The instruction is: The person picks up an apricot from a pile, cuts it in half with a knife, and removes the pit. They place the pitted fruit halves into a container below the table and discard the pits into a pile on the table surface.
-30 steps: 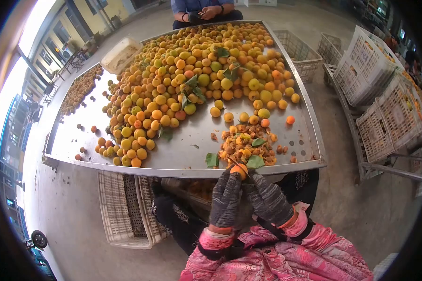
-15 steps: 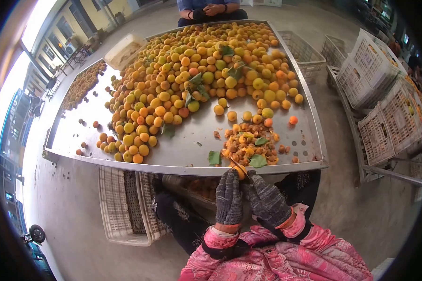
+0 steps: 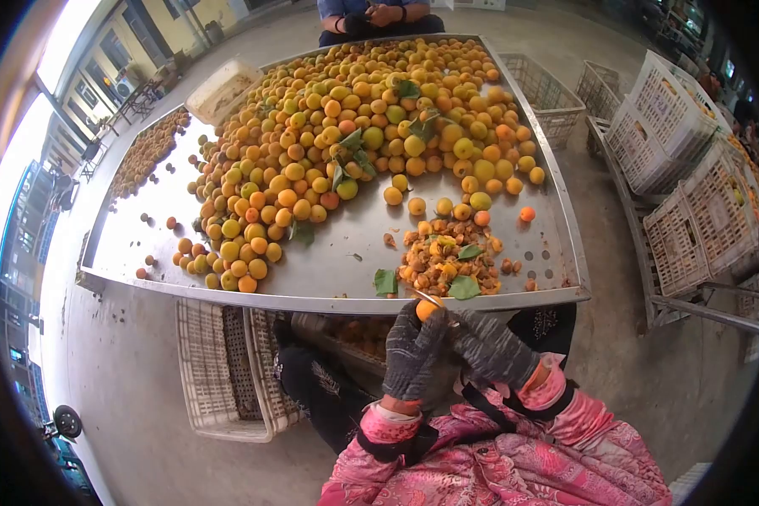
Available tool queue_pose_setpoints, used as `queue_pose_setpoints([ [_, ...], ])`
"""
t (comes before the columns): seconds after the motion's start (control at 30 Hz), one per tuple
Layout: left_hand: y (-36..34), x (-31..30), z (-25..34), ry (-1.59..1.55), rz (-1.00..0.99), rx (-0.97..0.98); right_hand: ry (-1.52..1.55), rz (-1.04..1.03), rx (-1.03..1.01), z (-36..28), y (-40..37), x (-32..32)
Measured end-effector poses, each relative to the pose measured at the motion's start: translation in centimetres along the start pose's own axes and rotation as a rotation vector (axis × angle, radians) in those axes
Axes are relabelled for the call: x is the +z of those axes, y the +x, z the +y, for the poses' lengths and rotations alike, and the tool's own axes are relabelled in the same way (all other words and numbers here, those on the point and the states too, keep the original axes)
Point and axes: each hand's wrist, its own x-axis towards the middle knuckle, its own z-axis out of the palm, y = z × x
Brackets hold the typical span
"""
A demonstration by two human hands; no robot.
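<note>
Just past the table's near edge, my gloved left hand [image 3: 410, 354] is closed around an orange apricot [image 3: 429, 309]. A thin knife blade [image 3: 427, 297] lies across the top of that fruit. My gloved right hand [image 3: 493, 347] is closed on the knife, whose handle is hidden in the fingers. On the table right beyond my hands is a heap of cut apricot pieces and stones [image 3: 443, 261]. Green leaves [image 3: 464, 287] lie on and beside it. A large pile of whole apricots [image 3: 312, 152] spreads over the metal table [image 3: 337, 274].
White crates [image 3: 228, 371] stand below the table on the left, and more stacked crates [image 3: 662, 126] are at the right. A pale plastic tub [image 3: 223, 91] sits at the table's far left, near small brown stones [image 3: 152, 152]. Another person [image 3: 379, 17] sits across.
The apricot has turned in my left hand, and the blade now lies across its top. Both hands have shifted slightly, with the right one rotating towards the left.
</note>
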Motion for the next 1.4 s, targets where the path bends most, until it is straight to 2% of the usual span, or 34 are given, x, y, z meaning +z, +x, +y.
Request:
queue_pose_setpoints([
  [0.07,0.3,-0.1,-0.7,0.057,0.029,0.006,-0.574,0.121,-0.337,0.8,-0.1,0.9],
  [0.1,0.6,-0.4,-1.1,0.103,0.071,0.019,-0.575,0.123,-0.337,0.6,-0.4,0.6],
  [0.17,0.6,-1.4,-1.5,0.147,0.123,0.03,-0.388,0.12,0.06,-2.1,-0.6,-0.5],
  [0.2,0.8,-2.3,-1.3,0.072,0.068,-0.014,-0.386,0.119,0.057,-2.9,-0.3,-0.9],
  [0.27,0.7,-2.9,-0.7,0.015,-0.045,-0.068,0.339,0.358,0.446,-3.8,0.2,-1.3],
  [0.3,0.3,-2.9,-0.7,0.013,-0.044,-0.074,0.339,0.358,0.452,-3.5,0.6,-1.4],
  [0.37,-0.1,-3.0,-0.8,0.102,-0.088,-0.097,0.284,0.084,0.205,-2.7,1.6,-1.5],
  [0.4,0.0,-3.1,-1.0,0.103,-0.089,-0.096,0.276,0.104,0.07,-2.6,1.6,-1.0],
  [0.43,0.1,-3.3,-1.4,0.1,-0.106,-0.088,0.275,0.103,0.071,-2.1,1.7,-0.9],
  [0.5,-0.1,-3.5,-2.0,0.095,-0.116,-0.082,-0.002,0.042,0.07,-0.9,2.0,-0.6],
  [0.6,-0.5,-3.0,-2.6,0.075,-0.092,-0.036,-0.073,0.068,0.099,-0.7,2.2,-0.1],
  [0.67,-0.7,-2.7,-2.7,0.041,0.036,-0.136,-0.091,0.096,0.038,-0.3,2.5,0.7],
  [0.8,-0.6,-2.1,-2.3,0.008,0.106,-0.085,-0.15,0.22,-0.104,2.8,1.9,3.1],
  [0.83,-0.4,-2.1,-2.5,-0.095,0.22,-0.105,-0.147,0.213,-0.108,2.7,1.8,3.7],
  [0.87,-0.3,-2.3,-2.4,-0.198,0.335,-0.123,0.09,0.272,-0.007,2.5,1.7,4.4],
  [0.9,-0.1,-2.5,-2.2,-0.198,0.347,-0.118,0.328,0.325,0.097,2.2,1.8,4.9],
  [0.93,0.1,-2.7,-1.6,-0.426,0.411,-0.155,0.334,0.312,0.095,2.0,1.9,5.0],
  [0.97,0.1,-3.1,-1.1,-0.653,0.47,-0.188,0.491,0.32,0.134,1.8,1.9,4.9],
  [1.0,0.1,-4.1,-1.1,-0.689,0.34,-0.147,0.648,0.325,0.173,1.6,2.1,4.8],
  [1.13,0.7,-7.1,-0.6,-0.786,0.25,-0.134,0.609,0.161,0.285,0.0,2.6,5.0],
  [1.17,0.6,-7.9,-0.8,-0.786,0.259,-0.122,0.661,0.128,0.324,-0.2,2.8,5.2],
  [1.2,0.4,-8.6,-0.8,-0.789,0.182,-0.101,0.711,0.097,0.365,-0.3,3.0,5.4],
  [1.23,0.1,-9.1,-0.8,-0.792,0.103,-0.087,0.712,0.092,0.367,-0.3,3.1,5.6],
  [1.27,-0.2,-9.4,-0.9,-0.795,0.105,-0.089,0.834,0.076,0.344,-0.4,3.2,5.6],
  [1.37,-0.7,-10.6,-1.9,-0.641,0.214,-0.056,1.037,0.043,0.325,-0.3,3.3,5.5],
  [1.4,-0.5,-11.6,-3.5,-0.362,0.302,-0.057,1.119,0.017,0.328,-0.3,3.2,5.5],
])
